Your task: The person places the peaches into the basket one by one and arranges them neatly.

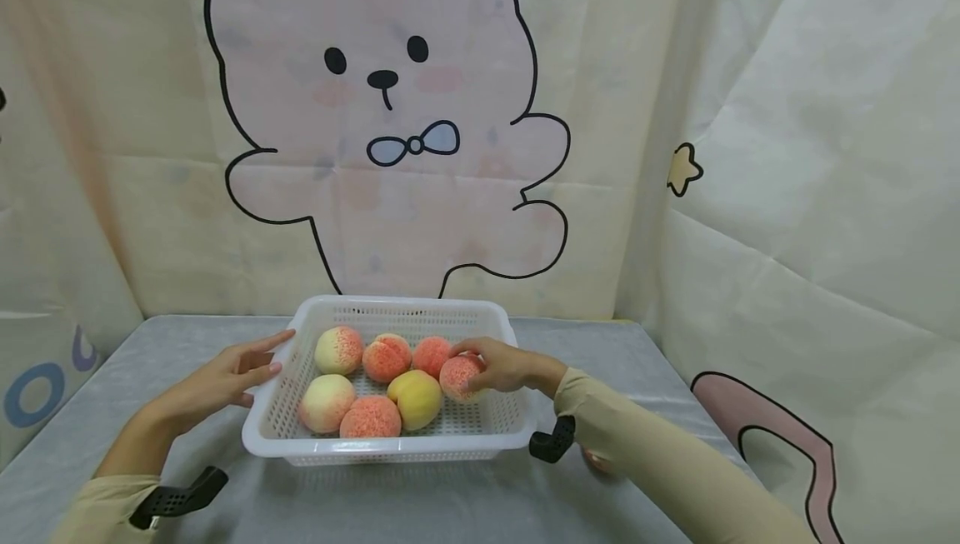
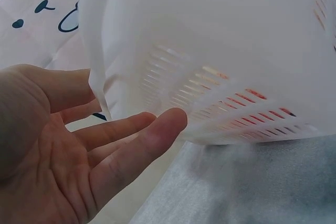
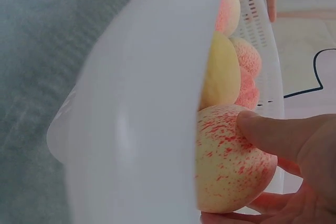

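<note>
A white plastic basket [image 1: 390, 446] with slotted walls stands on the table, and several red-speckled peaches [image 1: 371, 417] lie in it along with a yellow fruit [image 1: 417, 400]. My right hand [image 1: 498, 365] reaches over the basket's right side and grips a peach [image 3: 233, 166], thumb on one side and fingers round the other. This peach sits beside the others, partly hidden by the rim in the right wrist view. At the left rim, my left hand [image 1: 217, 381] touches the basket with loosely extended fingers [image 2: 123, 129]. They lie along its outer edge.
A grey cloth [image 1: 337, 502] covers the table. Partly hidden under my right forearm is a round reddish thing [image 1: 600, 464] on the cloth. A backdrop with a cartoon bear [image 1: 390, 219] hangs behind the table, and curtains [image 1: 810, 219] flank it.
</note>
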`<state>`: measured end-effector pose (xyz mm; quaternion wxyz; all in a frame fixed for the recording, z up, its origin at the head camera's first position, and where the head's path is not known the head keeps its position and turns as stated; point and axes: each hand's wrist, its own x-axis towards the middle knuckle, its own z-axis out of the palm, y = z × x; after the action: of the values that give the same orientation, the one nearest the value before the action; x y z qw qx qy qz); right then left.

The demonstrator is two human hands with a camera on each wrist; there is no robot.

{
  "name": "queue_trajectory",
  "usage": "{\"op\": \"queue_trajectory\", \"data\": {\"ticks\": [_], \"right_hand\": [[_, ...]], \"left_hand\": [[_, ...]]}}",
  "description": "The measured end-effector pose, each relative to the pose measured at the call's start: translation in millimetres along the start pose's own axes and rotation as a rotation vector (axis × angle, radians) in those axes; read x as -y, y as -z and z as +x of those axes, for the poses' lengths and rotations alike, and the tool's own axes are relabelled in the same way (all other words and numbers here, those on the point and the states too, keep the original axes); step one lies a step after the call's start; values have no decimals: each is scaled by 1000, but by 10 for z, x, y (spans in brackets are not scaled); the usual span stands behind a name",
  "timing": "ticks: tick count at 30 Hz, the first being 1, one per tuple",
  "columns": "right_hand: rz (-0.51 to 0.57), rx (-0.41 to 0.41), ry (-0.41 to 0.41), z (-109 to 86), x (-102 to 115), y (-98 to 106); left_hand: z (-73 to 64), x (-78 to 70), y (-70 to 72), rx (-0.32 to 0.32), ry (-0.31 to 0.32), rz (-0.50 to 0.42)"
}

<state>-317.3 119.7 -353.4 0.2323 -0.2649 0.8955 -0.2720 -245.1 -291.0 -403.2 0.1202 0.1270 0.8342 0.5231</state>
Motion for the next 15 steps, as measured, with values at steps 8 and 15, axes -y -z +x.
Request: {"op": "queue_trajectory", "data": {"ticks": [8,15], "right_hand": [[-9,18,3,13,-10,-18],[-60,38,4,41,-2,-41]], "left_hand": [[13,14,-13,-4,11,-3],[-3,16,-7,7,1,-21]]}}
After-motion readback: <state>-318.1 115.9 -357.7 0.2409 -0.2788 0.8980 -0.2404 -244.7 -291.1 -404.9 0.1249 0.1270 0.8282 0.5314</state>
